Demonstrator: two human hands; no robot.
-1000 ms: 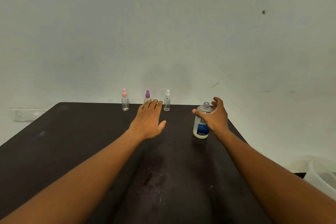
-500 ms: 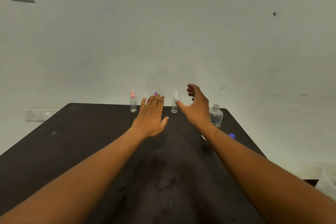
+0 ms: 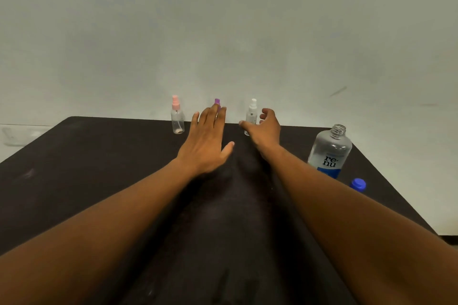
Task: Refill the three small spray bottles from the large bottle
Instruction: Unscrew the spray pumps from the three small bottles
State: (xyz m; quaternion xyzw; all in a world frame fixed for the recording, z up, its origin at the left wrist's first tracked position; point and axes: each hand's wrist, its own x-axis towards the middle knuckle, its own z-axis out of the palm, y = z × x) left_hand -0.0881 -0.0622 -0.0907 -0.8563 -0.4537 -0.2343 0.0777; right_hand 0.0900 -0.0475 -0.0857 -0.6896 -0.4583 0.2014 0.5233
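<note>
Three small clear spray bottles stand in a row at the table's far edge: a pink-capped one (image 3: pixel 177 116), a purple-capped one (image 3: pixel 217 102) mostly hidden behind my left hand, and a white-capped one (image 3: pixel 251 115). My left hand (image 3: pixel 207 141) lies flat and open in front of the purple-capped bottle. My right hand (image 3: pixel 264 129) is open, its fingers curved around the white-capped bottle without closing on it. The large clear bottle (image 3: pixel 329 152) with a blue label stands uncapped at the right, apart from both hands. Its blue cap (image 3: pixel 358 184) lies beside it.
The dark table (image 3: pixel 99 168) ends at a pale wall just behind the small bottles. Its right edge runs close past the large bottle and the blue cap.
My right hand let go of the large bottle, which now stands at the right, and moved left to the white-capped spray bottle. My left hand stayed nearly in place.
</note>
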